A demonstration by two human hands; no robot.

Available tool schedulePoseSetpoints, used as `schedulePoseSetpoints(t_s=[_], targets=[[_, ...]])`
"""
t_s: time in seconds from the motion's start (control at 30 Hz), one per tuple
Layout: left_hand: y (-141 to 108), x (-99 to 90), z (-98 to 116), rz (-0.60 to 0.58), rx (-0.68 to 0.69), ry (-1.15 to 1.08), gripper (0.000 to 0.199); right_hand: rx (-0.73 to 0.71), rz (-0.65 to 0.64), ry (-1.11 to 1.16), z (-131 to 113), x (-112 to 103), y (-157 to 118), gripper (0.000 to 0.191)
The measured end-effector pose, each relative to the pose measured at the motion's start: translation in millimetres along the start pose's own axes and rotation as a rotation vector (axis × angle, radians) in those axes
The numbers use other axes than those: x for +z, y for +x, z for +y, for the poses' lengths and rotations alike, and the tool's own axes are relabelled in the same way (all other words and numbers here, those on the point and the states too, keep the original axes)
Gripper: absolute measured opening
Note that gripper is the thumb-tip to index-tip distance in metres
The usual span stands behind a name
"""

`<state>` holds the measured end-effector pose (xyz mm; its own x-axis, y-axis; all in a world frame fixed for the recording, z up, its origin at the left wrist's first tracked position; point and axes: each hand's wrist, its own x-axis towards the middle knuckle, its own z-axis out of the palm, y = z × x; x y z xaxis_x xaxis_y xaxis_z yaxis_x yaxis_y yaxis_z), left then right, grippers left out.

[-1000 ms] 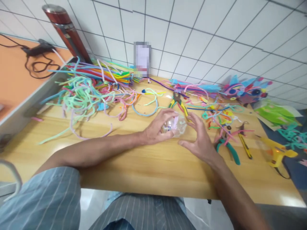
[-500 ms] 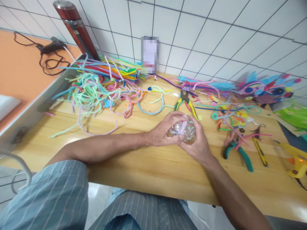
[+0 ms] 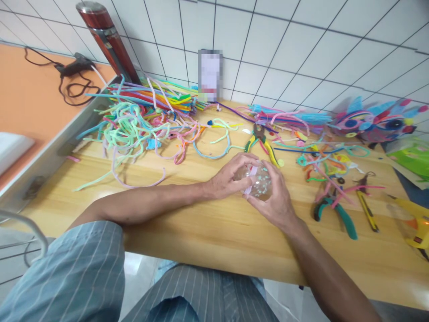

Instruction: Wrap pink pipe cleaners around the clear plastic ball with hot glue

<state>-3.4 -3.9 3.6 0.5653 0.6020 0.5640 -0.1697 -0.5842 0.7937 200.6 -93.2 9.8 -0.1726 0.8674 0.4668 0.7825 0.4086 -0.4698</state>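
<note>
Clear ball: held between both grips above or on the middle of the counter; cannot tell whether resting or lifted.
Ball's handling: probably light, hollow and thin-walled; likely slick, fairly stiff, and liable to dent or crack under a hard squeeze.
Ball's best hold: opposite sides at the widest part, with curved fingers and gentle, spread pressure.
Pale strip: against the ball, partly covered by the left thumb; cannot tell whether inside or outside.
Left grip: curled around the ball's left side, fingers over the far edge, thumb across the front.
Right grip: cupped around the right side, thumb along the near edge.
Yellow-and-green pliers: lying just beyond the ball, handles spread toward the fingers.
Teal-handled pliers: to the right, near the yellow knife; farther right, a yellow glue gun.
Tangled pipe cleaners: heaped on the left, in front of a straight bundle.
Phone: propped upright against the tiled wall, display blurred.
</note>
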Motion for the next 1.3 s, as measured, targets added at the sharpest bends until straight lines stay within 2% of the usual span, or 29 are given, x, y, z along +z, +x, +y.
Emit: schedulePoseSetpoints(t_s=[0.23, 0.57, 0.67, 0.8, 0.93, 1.0, 1.07, 1.13, 1.23, 1.3], targets=[[1, 1.6, 6, -0.008, -0.136, -0.099, 0.039, 0.037, -0.035, 0.026, 0, -1, -1, 0.104], [2, 0.2, 7, -0.035, -0.15, -0.106, 0.044, 0.044, 0.003, 0.034, 0, 1, -2, 0.103], [1, 0.2, 5, -0.054, -0.098, -0.093, 0.054, 0.046, 0.003, 0.047, 2, 0, -2, 0.101], [0, 4.9, -2, -0.092, -0.006, 0.038, 0.081, 0.067, -0.001, 0.062, 5, -2, -5, 0.099], [-1, 6.6, -4, -0.09, 0.026, 0.082, 0.081, 0.055, -0.027, 0.079, 10, -4, -8, 0.106], [-1, 2.7, -3, -0.05, -0.012, 0.096, 0.081, 0.049, -0.026, 0.108, 13, -6, -8, 0.111], [2, -4.6, -2, 0.021, -0.105, 0.103, 0.083, 0.056, 0.021, 0.152, 19, -10, -7, 0.109], [8, -13.6, -2, 0.101, -0.206, 0.083, 0.084, 0.098, 0.111, 0.201, 28, -15, -4, 0.097], [22, -22.8, -2, 0.175, -0.283, 0.036, 0.084, 0.25, 0.252, 0.262, 45, -20, 0, 0.073], [32, -21.7, -4, 0.181, -0.292, 0.044, 0.082, 0.345, 0.287, 0.298, 55, -19, 2, 0.067]])
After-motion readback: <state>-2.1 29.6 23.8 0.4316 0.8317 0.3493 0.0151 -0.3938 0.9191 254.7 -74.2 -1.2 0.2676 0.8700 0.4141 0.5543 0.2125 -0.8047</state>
